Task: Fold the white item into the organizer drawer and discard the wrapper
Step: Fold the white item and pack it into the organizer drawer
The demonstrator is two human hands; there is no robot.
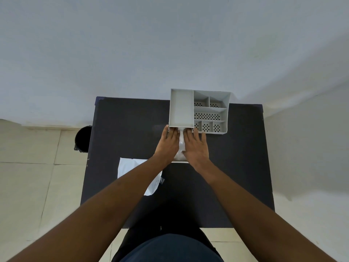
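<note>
A grey organizer (226,103) with several perforated compartments stands at the far side of the black table (132,129). Its drawer (180,162) is pulled out toward me, and only its pale front edge shows. The white item (181,146) lies in the drawer, visible as a strip between my hands. My left hand (167,143) and my right hand (196,146) rest flat on it side by side, fingers spread and pointing at the organizer. The white wrapper (128,167) lies flat on the table to the left, partly under my left forearm.
A black bin (83,138) stands on the tiled floor beside the table's left edge. A pale wall runs right behind the table. My body is against the table's near edge.
</note>
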